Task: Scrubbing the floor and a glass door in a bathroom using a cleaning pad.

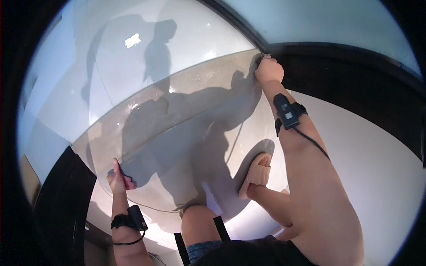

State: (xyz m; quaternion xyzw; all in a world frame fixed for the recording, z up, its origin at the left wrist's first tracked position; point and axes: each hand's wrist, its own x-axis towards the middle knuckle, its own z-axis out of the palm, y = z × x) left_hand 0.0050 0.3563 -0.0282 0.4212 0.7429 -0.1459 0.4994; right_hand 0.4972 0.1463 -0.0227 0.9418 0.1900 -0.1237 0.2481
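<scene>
Pale glossy surface fwd of both hands. R hand closed, contents hidden; adj. dk frame. L hand thumb extended, grip: can't tell. R-wrist module label illegible.

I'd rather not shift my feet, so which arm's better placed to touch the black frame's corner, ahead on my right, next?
Probably the right: your right grip is right beside the black frame's corner, while your left grip is well away, toward the picture's lower left.
</scene>
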